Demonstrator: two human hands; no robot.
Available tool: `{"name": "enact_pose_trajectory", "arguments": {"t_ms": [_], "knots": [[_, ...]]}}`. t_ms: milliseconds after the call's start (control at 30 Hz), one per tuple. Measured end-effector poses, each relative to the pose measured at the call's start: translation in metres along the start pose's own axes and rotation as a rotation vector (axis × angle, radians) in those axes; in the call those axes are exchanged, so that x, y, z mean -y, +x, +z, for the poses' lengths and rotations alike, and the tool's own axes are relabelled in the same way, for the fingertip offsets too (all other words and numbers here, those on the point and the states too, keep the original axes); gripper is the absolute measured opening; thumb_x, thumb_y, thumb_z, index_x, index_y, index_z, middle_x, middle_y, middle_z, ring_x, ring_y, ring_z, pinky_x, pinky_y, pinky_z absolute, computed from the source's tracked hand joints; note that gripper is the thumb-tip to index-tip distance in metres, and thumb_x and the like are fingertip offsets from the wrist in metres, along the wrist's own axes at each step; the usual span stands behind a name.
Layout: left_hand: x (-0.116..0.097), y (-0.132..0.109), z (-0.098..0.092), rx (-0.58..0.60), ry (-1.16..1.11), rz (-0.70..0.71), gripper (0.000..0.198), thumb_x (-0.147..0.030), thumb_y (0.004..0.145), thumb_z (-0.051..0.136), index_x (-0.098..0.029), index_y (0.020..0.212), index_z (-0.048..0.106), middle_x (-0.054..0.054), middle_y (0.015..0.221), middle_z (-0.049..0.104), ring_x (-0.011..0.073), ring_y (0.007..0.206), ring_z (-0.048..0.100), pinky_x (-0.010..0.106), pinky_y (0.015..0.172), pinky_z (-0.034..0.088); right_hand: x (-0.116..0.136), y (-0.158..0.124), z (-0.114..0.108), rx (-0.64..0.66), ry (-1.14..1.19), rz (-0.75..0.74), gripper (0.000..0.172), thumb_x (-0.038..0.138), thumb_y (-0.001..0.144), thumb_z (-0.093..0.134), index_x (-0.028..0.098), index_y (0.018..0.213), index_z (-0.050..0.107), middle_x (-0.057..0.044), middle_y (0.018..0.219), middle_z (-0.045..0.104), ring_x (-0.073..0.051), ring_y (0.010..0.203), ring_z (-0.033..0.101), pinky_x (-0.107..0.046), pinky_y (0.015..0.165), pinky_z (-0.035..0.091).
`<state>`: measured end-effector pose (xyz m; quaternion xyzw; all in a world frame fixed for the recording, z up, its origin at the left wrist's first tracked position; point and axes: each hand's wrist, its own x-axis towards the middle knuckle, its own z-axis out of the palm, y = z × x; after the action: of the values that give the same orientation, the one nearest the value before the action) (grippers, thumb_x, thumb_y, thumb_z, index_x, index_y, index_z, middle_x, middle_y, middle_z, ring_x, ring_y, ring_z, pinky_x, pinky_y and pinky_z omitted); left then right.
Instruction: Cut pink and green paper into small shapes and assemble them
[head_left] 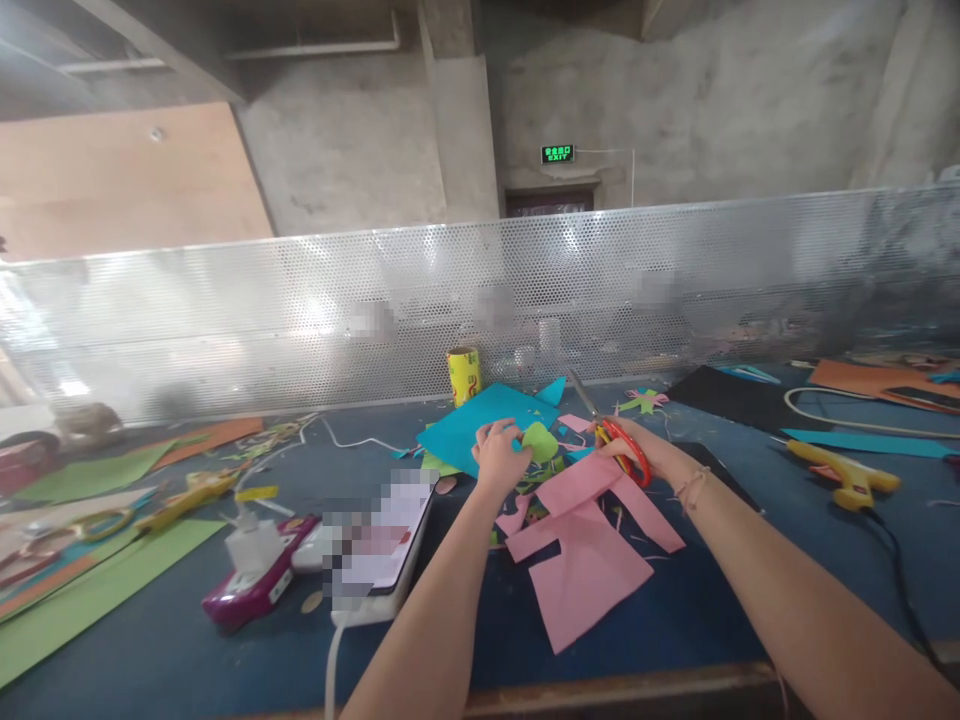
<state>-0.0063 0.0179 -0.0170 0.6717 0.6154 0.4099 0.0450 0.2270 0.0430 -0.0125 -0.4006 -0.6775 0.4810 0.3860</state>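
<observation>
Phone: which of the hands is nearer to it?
Left. The left hand is just right of the phone's far end, by the green cutout; the right hand is farther right, holding the scissors.

Glossy plastic scissor handles in the right hand, metal blades, matt pink sheets below, shiny metal screen beyond

The scissors, with grey metal blades and red and yellow handles, are in the right hand, raised over the bench, blades slanting away and leftward. A small, bright green, rounded piece sits at the left hand's fingertips, apart from the blades.
</observation>
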Motion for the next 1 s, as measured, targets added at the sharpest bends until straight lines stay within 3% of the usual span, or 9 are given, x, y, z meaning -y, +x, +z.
{"name": "enact_pose_trajectory", "arguments": {"t_ms": [100,200,400,533,633,767,1000], "knots": [[0.0,0.002,0.0,0.024,-0.246,-0.012,0.015,-0.008,0.066,0.046,-0.018,0.076,0.05,0.006,0.09,0.062,0.0196,0.088,0.056,0.033,0.075,0.043,-0.002,0.002,0.003,-0.028,0.033,-0.017,0.036,0.011,0.055,0.058,0.016,0.09,0.053,0.003,0.068,0.055,-0.01,0.057,0.051,-0.022,0.052,0.034],[0.001,0.004,0.001,0.049,-0.541,-0.108,0.023,-0.004,0.064,0.038,-0.018,0.08,0.047,0.002,0.078,0.059,0.0133,0.062,0.059,0.027,0.06,0.046,-0.006,0.007,0.006,-0.055,0.048,-0.032,0.036,0.009,0.054,0.057,0.016,0.089,0.053,0.003,0.066,0.056,-0.011,0.059,0.053,-0.022,0.054,0.036],[-0.011,0.002,-0.001,0.138,-0.901,-0.197,0.02,-0.005,0.06,0.04,-0.014,0.068,0.057,0.002,0.066,0.06,0.013,0.061,0.06,0.028,0.068,0.05,-0.017,0.015,0.007,-0.095,0.041,-0.064,0.032,0.01,0.053,0.056,0.016,0.084,0.053,0.002,0.066,0.057,-0.011,0.057,0.053,-0.023,0.052,0.035],[-0.017,0.001,-0.005,0.201,-0.944,-0.18,0.015,-0.014,0.066,0.045,-0.012,0.065,0.06,0.007,0.077,0.062,0.0161,0.072,0.06,0.028,0.067,0.051,-0.015,0.012,0.008,-0.089,0.048,-0.058,0.031,0.011,0.053,0.057,0.017,0.084,0.053,0.001,0.068,0.058,-0.011,0.058,0.053,-0.022,0.052,0.036],[-0.017,0.0,-0.005,0.216,-0.843,-0.159,0.008,-0.02,0.066,0.056,-0.013,0.071,0.057,0.004,0.073,0.06,0.0145,0.067,0.06,0.027,0.063,0.051,-0.013,0.011,0.009,-0.089,0.052,-0.068,0.033,0.011,0.053,0.058,0.017,0.085,0.053,0.001,0.069,0.057,-0.011,0.06,0.054,-0.021,0.053,0.037],[-0.018,-0.005,-0.005,0.236,-0.734,-0.138,0.027,-0.01,0.058,0.064,-0.017,0.08,0.049,-0.001,0.073,0.055,0.0104,0.061,0.058,0.023,0.058,0.049,-0.012,0.011,0.01,-0.109,0.032,-0.072,0.033,0.011,0.053,0.059,0.017,0.084,0.055,0.001,0.068,0.058,-0.012,0.06,0.054,-0.022,0.052,0.038],[-0.024,-0.011,-0.009,0.345,-0.902,-0.272,0.032,-0.005,0.061,0.059,-0.018,0.081,0.039,-0.002,0.075,0.051,0.0097,0.058,0.059,0.025,0.06,0.049,-0.008,0.009,0.012,-0.122,0.011,-0.058,0.031,0.011,0.052,0.06,0.018,0.082,0.055,0.001,0.069,0.057,-0.012,0.06,0.054,-0.023,0.055,0.039]]}}
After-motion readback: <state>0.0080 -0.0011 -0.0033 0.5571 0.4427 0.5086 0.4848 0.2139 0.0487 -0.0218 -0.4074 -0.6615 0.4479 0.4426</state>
